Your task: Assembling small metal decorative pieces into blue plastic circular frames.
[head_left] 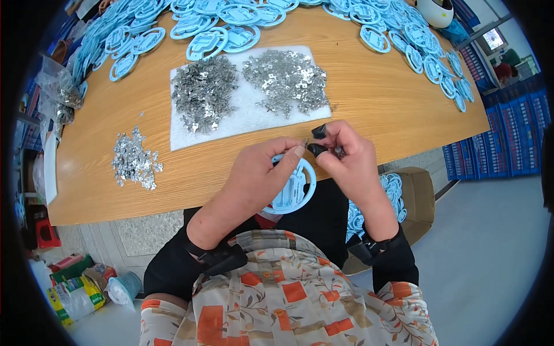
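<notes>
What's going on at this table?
A person works bare-handed at a wooden table. The left hand pinches a tiny piece, too small to make out; the right hand, with black covers on two fingertips, is close beside it. A light-blue round part sits just below them. Two heaps of small metal pieces lie on a white mat.

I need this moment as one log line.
left hand: pinching small metal piece | right hand: metal bits in grip | blue frame: partly under left hand
</notes>
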A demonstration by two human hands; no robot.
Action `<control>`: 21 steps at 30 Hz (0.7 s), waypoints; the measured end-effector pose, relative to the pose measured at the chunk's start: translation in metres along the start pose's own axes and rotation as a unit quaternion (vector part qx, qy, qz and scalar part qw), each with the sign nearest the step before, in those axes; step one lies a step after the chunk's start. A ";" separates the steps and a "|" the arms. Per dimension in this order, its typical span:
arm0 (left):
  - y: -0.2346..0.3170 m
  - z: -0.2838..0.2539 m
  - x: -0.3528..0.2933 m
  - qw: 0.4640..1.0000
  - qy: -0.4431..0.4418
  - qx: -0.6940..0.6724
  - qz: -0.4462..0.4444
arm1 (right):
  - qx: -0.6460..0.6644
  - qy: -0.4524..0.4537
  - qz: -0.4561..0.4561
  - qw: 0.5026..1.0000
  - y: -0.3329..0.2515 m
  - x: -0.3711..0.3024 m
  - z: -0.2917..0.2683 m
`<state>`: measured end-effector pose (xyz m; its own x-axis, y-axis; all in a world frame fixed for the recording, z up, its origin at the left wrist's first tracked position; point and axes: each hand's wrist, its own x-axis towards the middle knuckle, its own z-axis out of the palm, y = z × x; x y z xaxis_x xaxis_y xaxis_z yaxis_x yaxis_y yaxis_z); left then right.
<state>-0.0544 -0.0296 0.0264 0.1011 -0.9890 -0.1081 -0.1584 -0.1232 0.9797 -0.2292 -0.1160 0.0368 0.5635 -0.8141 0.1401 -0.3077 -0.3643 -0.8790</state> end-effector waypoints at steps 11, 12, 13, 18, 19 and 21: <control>-0.008 -0.011 -0.003 1.000 0.020 -0.013 0.011 | -0.114 -0.046 -0.140 0.983 -0.020 -0.001 0.010; -0.011 -0.012 -0.003 1.000 0.020 -0.024 0.003 | -0.071 -0.025 -0.096 0.993 -0.020 -0.001 0.008; -0.012 -0.014 -0.002 0.999 0.019 -0.035 -0.004 | -0.028 -0.004 -0.052 0.998 -0.020 -0.001 0.006; -0.003 -0.020 -0.006 0.999 0.000 0.038 0.035 | -0.108 -0.081 -0.075 0.988 -0.029 0.012 -0.009; -0.002 -0.021 -0.006 0.995 0.005 0.070 0.074 | -0.129 -0.108 -0.082 0.982 -0.030 0.013 -0.010; 0.003 -0.023 -0.006 0.991 -0.007 0.108 0.081 | -0.147 -0.135 -0.085 0.976 -0.034 0.014 -0.011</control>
<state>-0.0327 -0.0226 0.0343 0.0445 -0.9981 0.0435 -0.3789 0.0235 0.9252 -0.2191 -0.1198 0.0732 0.7955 -0.5955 0.1120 -0.3764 -0.6305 -0.6788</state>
